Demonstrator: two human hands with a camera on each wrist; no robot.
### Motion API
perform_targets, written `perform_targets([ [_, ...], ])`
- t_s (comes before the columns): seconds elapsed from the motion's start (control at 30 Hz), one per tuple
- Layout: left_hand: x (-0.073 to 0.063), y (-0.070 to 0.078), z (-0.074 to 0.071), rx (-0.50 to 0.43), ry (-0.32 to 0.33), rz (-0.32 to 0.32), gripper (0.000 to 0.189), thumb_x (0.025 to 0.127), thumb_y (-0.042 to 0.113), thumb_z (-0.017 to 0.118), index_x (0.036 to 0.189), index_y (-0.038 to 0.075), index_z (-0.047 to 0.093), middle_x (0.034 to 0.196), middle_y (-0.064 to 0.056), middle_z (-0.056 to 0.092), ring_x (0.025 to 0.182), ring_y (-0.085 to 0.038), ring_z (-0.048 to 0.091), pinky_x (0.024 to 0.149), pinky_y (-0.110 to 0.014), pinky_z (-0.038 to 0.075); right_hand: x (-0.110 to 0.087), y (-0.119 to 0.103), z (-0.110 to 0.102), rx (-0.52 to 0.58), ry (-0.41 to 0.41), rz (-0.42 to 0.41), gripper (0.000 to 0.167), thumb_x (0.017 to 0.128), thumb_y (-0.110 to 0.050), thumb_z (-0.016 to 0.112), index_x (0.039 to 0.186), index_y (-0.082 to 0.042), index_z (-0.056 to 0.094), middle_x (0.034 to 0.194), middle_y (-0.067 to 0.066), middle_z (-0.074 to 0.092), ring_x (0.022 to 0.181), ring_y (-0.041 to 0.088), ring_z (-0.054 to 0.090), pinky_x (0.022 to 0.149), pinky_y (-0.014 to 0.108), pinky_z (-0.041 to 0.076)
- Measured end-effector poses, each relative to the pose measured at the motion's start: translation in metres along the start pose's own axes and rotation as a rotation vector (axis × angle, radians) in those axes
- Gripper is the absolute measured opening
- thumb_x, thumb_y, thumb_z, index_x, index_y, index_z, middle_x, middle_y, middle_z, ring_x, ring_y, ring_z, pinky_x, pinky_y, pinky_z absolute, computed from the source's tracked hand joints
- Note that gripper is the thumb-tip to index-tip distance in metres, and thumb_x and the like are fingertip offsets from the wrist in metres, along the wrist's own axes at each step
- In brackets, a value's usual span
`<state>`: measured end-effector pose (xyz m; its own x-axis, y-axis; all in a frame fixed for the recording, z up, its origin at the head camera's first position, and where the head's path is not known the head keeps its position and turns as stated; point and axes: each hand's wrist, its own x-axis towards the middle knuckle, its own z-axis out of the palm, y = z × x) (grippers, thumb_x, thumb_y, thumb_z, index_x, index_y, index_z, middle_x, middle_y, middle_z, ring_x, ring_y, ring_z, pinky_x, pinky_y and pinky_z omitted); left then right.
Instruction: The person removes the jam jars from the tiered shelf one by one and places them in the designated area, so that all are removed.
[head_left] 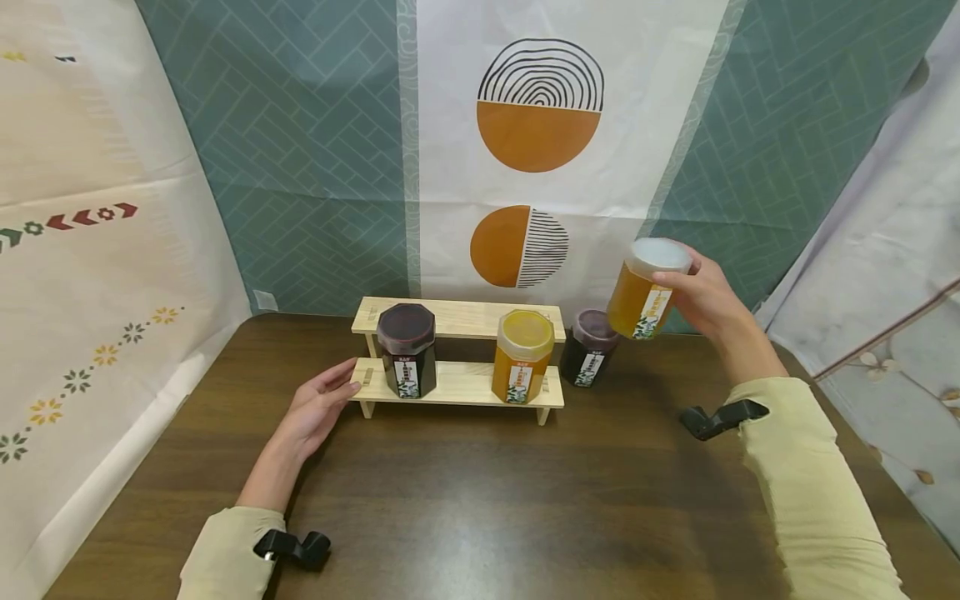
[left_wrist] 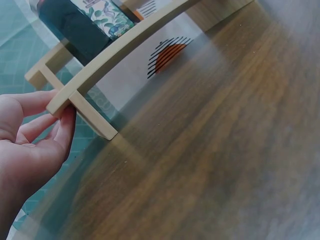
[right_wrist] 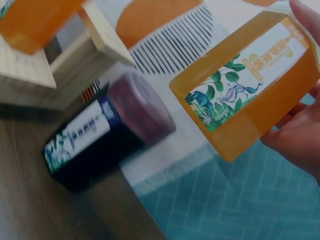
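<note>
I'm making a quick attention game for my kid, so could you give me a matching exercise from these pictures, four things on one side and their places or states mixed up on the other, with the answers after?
Things
1. Left hand
2. Yellow-topped jar
3. Right hand
4. Dark jar farther right

Places or states
A. Holding a white-lidded jar
B. On the table beside the wooden stand
C. On the lower shelf, near its right end
D. Gripping the lower shelf's left end

Pairs
1-D, 2-C, 3-A, 4-B
</note>
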<state>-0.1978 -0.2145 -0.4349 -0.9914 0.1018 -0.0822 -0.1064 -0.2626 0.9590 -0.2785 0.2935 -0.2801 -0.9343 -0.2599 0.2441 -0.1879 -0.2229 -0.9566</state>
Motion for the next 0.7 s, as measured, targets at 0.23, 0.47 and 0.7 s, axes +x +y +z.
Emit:
perform_targets([
  [0.23,0.000,0.001,-0.001,0.009,-0.003,0.006,0.058,0.098,-0.004,0.047,0.148,-0.011,0.019,0.149,-0.027,0.021,0.109,-0.001,0.050,0.093,-0.016,0.040,-0.015,0.010,-0.029,-0.046,0.030,0.050,0.041,0.089,0.007,0.060,0.123,-0.014,0.050,0.108,-0.001,0.060,0.098,0.014,0.053,0.085,0.024,0.043],
  [0.47,-0.001,0.002,0.001,-0.001,0.001,0.001,0.058,0.098,-0.005,0.046,0.148,-0.012,0.018,0.149,-0.028,0.020,0.108,-0.001,0.050,0.093,-0.015,0.040,-0.032,0.037,-0.055,-0.090,0.046,0.090,0.046,0.089,0.008,0.059,0.123,-0.020,0.047,0.108,-0.004,0.059,0.098,0.011,0.053,0.084,0.023,0.043],
  [0.7,-0.003,0.002,0.002,0.005,0.005,-0.006,0.059,0.097,-0.004,0.048,0.148,-0.012,0.019,0.148,-0.027,0.021,0.109,-0.002,0.050,0.093,-0.016,0.040,-0.048,0.068,-0.072,-0.139,0.027,0.152,0.051,0.088,0.010,0.059,0.123,-0.026,0.047,0.108,-0.005,0.057,0.097,0.010,0.053,0.081,0.021,0.044],
])
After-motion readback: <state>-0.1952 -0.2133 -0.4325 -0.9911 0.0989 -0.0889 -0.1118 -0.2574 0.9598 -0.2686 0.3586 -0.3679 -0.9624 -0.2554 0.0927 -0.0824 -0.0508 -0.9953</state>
